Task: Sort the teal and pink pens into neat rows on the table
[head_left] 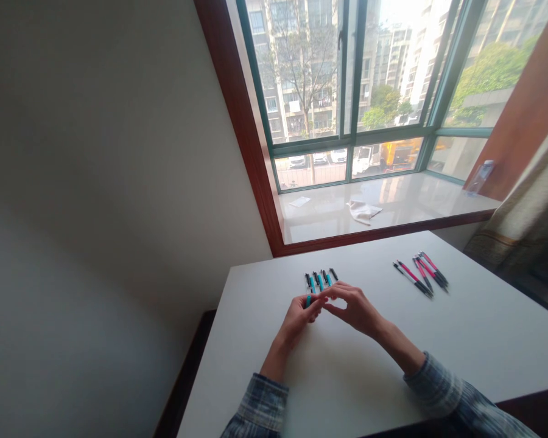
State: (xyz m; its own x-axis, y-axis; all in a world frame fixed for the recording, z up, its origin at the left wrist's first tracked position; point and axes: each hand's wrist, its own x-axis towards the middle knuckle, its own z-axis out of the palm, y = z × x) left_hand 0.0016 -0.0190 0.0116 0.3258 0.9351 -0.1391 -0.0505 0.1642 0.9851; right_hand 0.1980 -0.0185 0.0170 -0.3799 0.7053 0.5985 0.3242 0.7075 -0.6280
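Observation:
My left hand (300, 316) and my right hand (352, 306) meet over the middle of the white table (461, 340). Both are closed in a pinch on one teal and black pen (309, 300), of which only a short teal part shows between the fingers. Just beyond my fingertips lies a row of several teal and black pens (320, 279), side by side. Further right on the table lie several pink and black pens (421, 274), well apart from my hands.
A stone window sill (411, 207) runs behind the table, with a crumpled white cloth (362, 211), a flat white packet (299, 201) and a clear plastic bottle (479, 177) on it. A curtain (525, 225) hangs at the right. A plain wall fills the left.

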